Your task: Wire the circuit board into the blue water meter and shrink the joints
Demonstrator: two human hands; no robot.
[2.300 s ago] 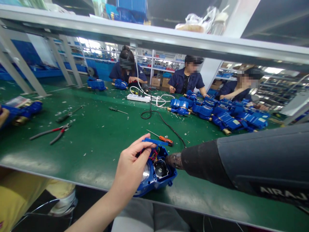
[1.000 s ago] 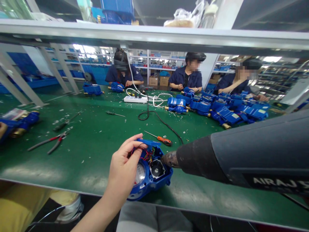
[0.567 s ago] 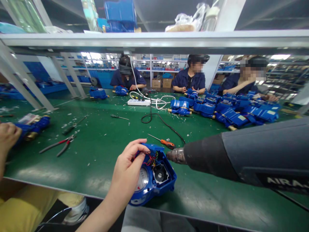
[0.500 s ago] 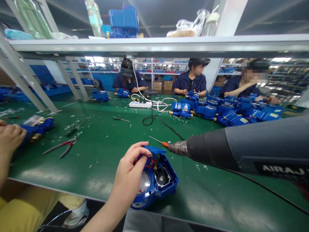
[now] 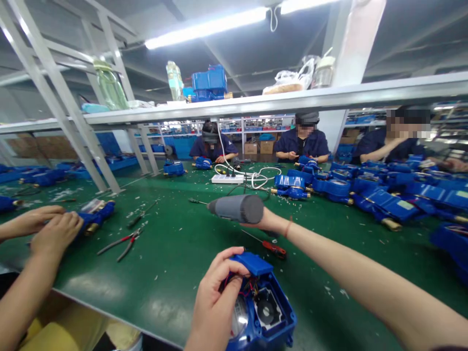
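Housing (image 5: 276, 339): blue, open-topped, low in view on the green bench (image 5: 175, 273) at the near side, bottom end running out of sight. Looks like hard, stiff plastic with some heft; that glossy skin could be slippery, so the outer walls seem the sound hold.

Lid (image 5: 257, 263): tilted up at the far end of the housing, and there's the left hand (image 5: 215, 297) right on it, thumb and fingers closed at its left side. Thin, light and stiff by the look of it; an edge pinch should do.

Wires (image 5: 250, 287): a fine tangle just below the lid, right by that thumb! Whether the fingers pinch any, cannot tell. Soft, and probably the fragile bit: no place to pull.

Dial window (image 5: 240, 317): clear, round, partly behind the left hand, beside the round black part (image 5: 269, 308). Likely scratches easily.

Heat gun (image 5: 236, 208): out beyond the housing, well apart from it, nozzle (image 5: 214, 208) pointing left. Right hand (image 5: 268, 220) wraps it from the right, most fingers hidden behind the body. Bulky, probably weighty; handle's the hold, nozzle perhaps hot.

Screwdriver (image 5: 274, 248): red-handled, lying between heat gun and lid.

Pliers (image 5: 126, 240): off left, handles spread, near a co-worker's hands (image 5: 60, 234), which are on another blue unit (image 5: 107, 210).
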